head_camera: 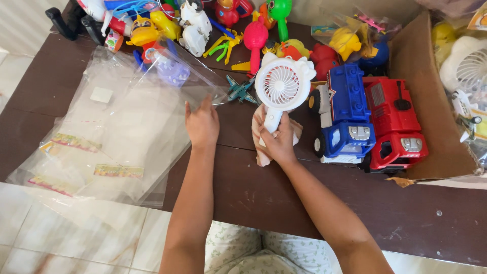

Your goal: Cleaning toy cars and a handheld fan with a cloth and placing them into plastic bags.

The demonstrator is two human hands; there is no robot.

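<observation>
Head view looks down on a dark brown bench (284, 198). Right hand (278, 141) is closed around the handle of a white handheld fan (282, 83) and a beige cloth (259, 147), near the bench middle. Left hand (202, 124) lies open, fingers flat on clear plastic bags (116, 132) spread toward the left edge. A blue toy truck (344, 116) and red toy truck (393, 127) stand just right of the fan.

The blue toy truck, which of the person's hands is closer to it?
Right. The right hand, holding a white handheld fan, sits just beside the blue toy truck; the left hand is farther away on clear plastic bags.
</observation>
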